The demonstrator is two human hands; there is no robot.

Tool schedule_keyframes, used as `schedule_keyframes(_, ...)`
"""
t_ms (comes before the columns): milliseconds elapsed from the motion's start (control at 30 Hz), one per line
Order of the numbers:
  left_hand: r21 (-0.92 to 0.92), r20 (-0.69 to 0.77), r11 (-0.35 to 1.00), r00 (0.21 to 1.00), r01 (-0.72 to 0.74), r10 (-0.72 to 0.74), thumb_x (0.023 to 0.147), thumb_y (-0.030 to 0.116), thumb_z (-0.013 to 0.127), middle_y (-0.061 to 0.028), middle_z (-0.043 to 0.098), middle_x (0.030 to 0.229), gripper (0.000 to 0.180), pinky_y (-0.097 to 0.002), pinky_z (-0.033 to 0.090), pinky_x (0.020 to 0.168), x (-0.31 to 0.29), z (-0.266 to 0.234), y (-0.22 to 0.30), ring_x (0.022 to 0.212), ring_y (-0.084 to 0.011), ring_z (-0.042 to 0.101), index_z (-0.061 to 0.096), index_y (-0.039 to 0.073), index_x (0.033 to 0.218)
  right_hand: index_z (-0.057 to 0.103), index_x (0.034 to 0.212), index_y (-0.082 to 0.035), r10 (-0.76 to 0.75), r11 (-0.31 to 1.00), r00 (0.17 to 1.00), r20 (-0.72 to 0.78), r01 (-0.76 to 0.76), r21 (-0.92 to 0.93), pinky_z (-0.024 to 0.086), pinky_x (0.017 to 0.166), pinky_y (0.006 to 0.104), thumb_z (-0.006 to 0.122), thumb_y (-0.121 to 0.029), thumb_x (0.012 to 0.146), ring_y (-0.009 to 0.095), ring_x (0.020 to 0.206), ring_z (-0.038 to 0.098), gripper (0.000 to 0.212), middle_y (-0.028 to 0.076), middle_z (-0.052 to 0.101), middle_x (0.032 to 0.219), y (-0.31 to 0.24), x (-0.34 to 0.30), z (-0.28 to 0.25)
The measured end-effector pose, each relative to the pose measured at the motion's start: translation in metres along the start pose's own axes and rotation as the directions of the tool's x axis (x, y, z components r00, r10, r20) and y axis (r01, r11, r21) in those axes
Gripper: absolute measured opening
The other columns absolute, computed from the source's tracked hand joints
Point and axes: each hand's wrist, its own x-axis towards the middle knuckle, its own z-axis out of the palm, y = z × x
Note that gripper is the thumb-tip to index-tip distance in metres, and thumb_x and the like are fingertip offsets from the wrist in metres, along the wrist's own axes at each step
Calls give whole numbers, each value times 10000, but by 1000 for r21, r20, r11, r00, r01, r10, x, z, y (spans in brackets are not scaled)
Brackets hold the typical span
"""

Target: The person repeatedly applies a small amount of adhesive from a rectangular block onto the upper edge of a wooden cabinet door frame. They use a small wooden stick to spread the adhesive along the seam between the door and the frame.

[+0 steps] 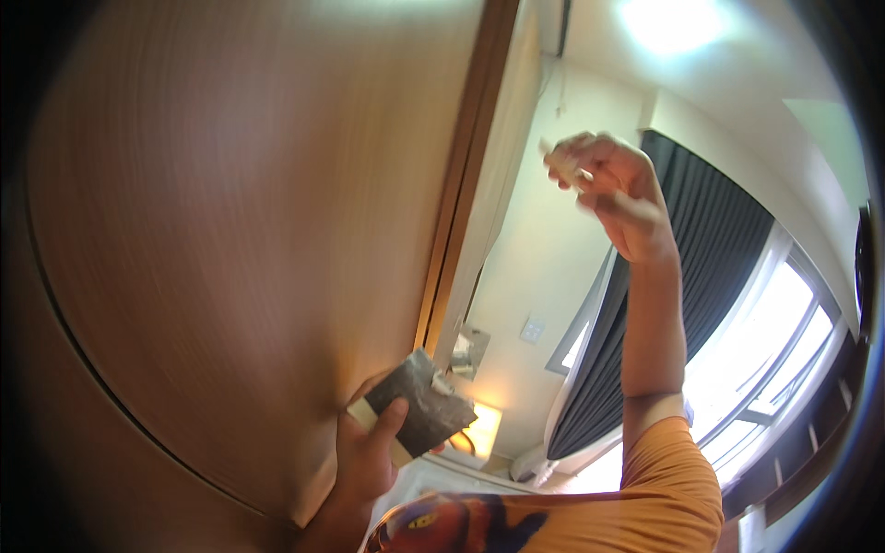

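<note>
A dark, flat rectangular pad (422, 411) with a pale edge sits tilted, gripped in the left hand (364, 456) against the wooden panel (230, 230). A small white scrap (564, 166) is pinched in the raised right hand (616, 189), blurred.

Large wooden panel (230, 230) filling the left, dark curtain (710, 249) beside a bright window (784, 341), wall switch plate (532, 330), glowing lamp (479, 429), bright ceiling light (668, 20), cream wall (535, 240)
</note>
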Motion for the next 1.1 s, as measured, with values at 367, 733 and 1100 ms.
schedule_keyframes(367, -106, 24, 988, 993, -109, 112, 1033, 131, 701, -164, 694, 1285, 452, -410, 589, 992, 9, -12, -26, 1141, -272, 707, 570, -44, 1428, 612, 1197, -42, -75, 840, 853, -517, 333, 429, 551, 1002, 370, 667, -151, 1027, 255, 1137, 664, 209, 142, 687, 1216, 20, 106, -56)
schedule_keyframes(733, -104, 53, 994, 998, -21, 27, 1022, 149, 731, -127, 688, 1260, 445, -406, 610, 930, 14, -27, -32, 1072, -256, 714, 580, -19, 1406, 707, 1043, 2, -163, 980, 407, -899, 171, -101, 564, 802, 295, 862, -147, 813, 157, 844, 679, 315, 82, 734, 945, 6, 278, -39)
schedule_keyframes(1100, -107, -100, 989, 989, 101, -112, 1050, 110, 653, -120, 718, 1195, 367, -343, 604, 871, 3, -21, -26, 1013, -212, 722, 612, -49, 1378, 716, 969, -3, 55, 989, 263, -963, 120, 89, 576, 662, 332, 841, -119, 784, 177, 745, 702, 252, 113, 757, 870, -17, 308, -43)
